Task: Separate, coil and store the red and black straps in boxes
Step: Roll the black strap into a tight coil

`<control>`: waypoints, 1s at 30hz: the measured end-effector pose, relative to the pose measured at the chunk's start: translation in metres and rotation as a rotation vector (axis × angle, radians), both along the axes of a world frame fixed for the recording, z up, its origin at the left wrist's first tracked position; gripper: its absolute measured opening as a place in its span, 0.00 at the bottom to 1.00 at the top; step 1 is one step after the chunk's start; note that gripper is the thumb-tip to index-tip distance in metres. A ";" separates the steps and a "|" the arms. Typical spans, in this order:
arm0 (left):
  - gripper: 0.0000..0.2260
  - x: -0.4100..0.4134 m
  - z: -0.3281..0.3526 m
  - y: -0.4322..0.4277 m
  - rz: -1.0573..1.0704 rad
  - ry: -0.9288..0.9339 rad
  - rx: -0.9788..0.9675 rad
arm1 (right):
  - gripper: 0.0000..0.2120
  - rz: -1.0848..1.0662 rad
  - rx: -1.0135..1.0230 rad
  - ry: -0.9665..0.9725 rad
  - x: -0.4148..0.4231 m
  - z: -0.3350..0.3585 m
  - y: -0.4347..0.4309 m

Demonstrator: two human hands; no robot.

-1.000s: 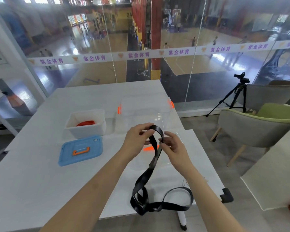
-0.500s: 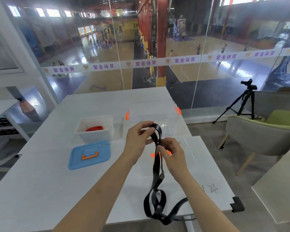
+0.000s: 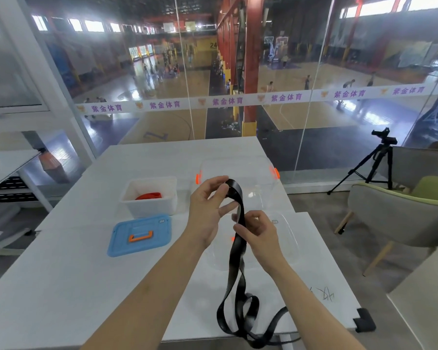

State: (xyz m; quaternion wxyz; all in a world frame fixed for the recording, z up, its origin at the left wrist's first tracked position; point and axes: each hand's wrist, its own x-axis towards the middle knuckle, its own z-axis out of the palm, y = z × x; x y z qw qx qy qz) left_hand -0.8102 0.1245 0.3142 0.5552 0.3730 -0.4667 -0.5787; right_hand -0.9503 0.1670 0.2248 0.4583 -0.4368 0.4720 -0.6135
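Pinching the top bend of the flat black webbing strap (image 3: 237,258) between thumb and curled fingers, the left hand (image 3: 208,210) holds it raised above the white table (image 3: 61,286). The right hand (image 3: 258,233), just below at five o'clock, has thumb and forefinger closed on the same strap where it drops from the bend. From there the strap hangs down and piles in loose, twisted loops at six o'clock, over the table's near edge.

The step in hand looks like the start of coiling the black strap, with only the first turn formed. The red strap (image 3: 148,196) lies in the open white plastic box (image 3: 137,210) at ten o'clock, whose blue lid with an orange handle (image 3: 139,234) lies flat at nine o'clock. The clear plastic box with orange clips (image 3: 263,173) stands at twelve o'clock, seemingly empty.

Next, the right hand would need to feed strap up round the left fingers, working the twists out of the tail.
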 end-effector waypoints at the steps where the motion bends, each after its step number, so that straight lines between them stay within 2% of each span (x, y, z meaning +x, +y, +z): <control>1: 0.08 0.002 0.001 -0.001 0.000 0.016 -0.004 | 0.10 -0.003 -0.014 0.009 0.000 0.001 -0.001; 5: 0.08 0.013 0.002 -0.009 0.021 0.048 -0.029 | 0.05 -0.088 -0.066 0.054 -0.004 0.009 -0.007; 9: 0.09 0.025 -0.001 -0.018 0.050 -0.025 -0.053 | 0.04 -0.127 -0.088 0.092 -0.015 0.021 -0.014; 14: 0.10 0.041 -0.006 -0.027 0.062 -0.316 -0.039 | 0.09 -0.127 -0.124 0.154 -0.030 0.035 -0.020; 17: 0.10 0.042 -0.013 -0.030 0.082 -0.517 -0.150 | 0.12 -0.124 -0.136 0.230 -0.037 0.038 -0.025; 19: 0.10 0.038 -0.012 -0.030 0.079 -0.584 -0.238 | 0.13 -0.115 -0.160 0.322 -0.040 0.038 -0.028; 23: 0.07 0.029 -0.001 -0.029 -0.011 -0.768 -0.364 | 0.10 -0.089 -0.240 0.487 -0.042 0.041 -0.031; 27: 0.05 0.022 0.003 -0.032 -0.172 -0.854 -0.326 | 0.07 -0.065 -0.317 0.619 -0.042 0.041 -0.030; 30: 0.05 0.021 0.003 -0.032 -0.239 -0.846 -0.281 | 0.06 -0.069 -0.295 0.592 -0.044 0.043 -0.027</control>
